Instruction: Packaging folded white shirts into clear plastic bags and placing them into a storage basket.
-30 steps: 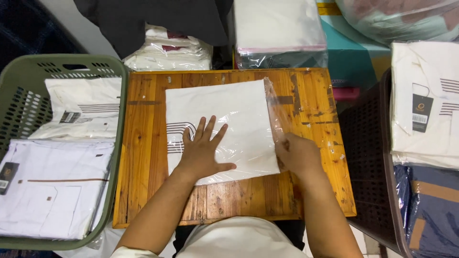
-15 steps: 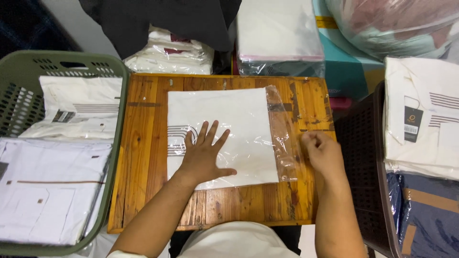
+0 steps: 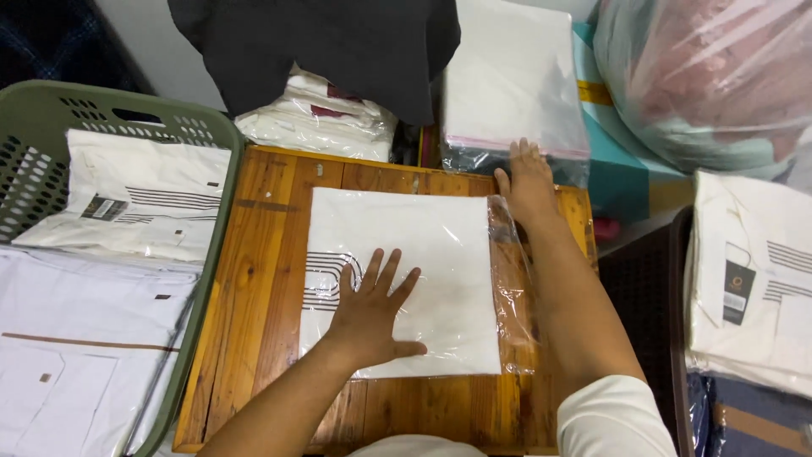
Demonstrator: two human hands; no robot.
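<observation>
Under the left hand (image 3: 370, 317) lies a folded white shirt (image 3: 406, 288) inside a clear plastic bag (image 3: 510, 288), flat on the wooden table (image 3: 271, 279). That hand is spread wide, fingers fanned and palm pressed down on the near half of the shirt, which seems to pin the package so it cannot slide on the smooth wood. Brown curved stripes on the shirt show just left of the fingers. Right of this hand, the bag's loose open end sticks out past the shirt, crinkled and unsealed.

Farther away, the right hand (image 3: 529, 182) reaches to the far edge of the table, fingers straight and close together, resting flat on a stack of empty bags (image 3: 512, 93) that leans there; it pinches nothing that I can see. Keeping that stack just beyond the shirt puts it within an arm's reach.

Left of both hands, a green basket (image 3: 216, 135) holds 2 or more bagged white shirts. Right of the right arm, another pile of folded shirts (image 3: 753, 279) sits in a dark basket.
</observation>
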